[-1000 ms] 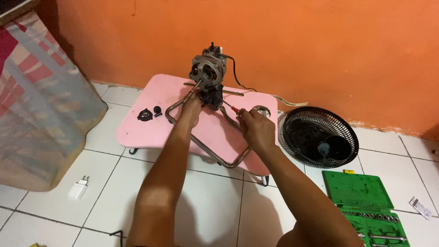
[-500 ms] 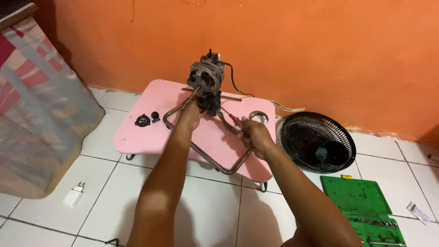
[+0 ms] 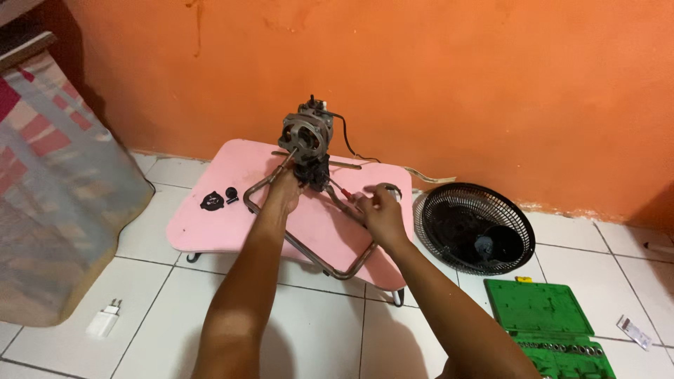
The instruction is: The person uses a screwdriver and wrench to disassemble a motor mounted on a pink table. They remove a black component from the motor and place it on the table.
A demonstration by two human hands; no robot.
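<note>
Head view: left hand (image 3: 284,193) grips the fan motor (image 3: 307,140) mid-table (image 3: 210,224) while right hand (image 3: 379,214) pinches a red-handled screwdriver (image 3: 344,193), apparently working a fastener needing steady alignment.

A grey, grimy bare fan motor (image 3: 307,140) with exposed windings stands upright on a bent grey metal tube frame (image 3: 309,242), front shaft facing the camera, black cable trailing off its back. A red-handled screwdriver (image 3: 342,190) points into the motor's lower bracket.
</note>
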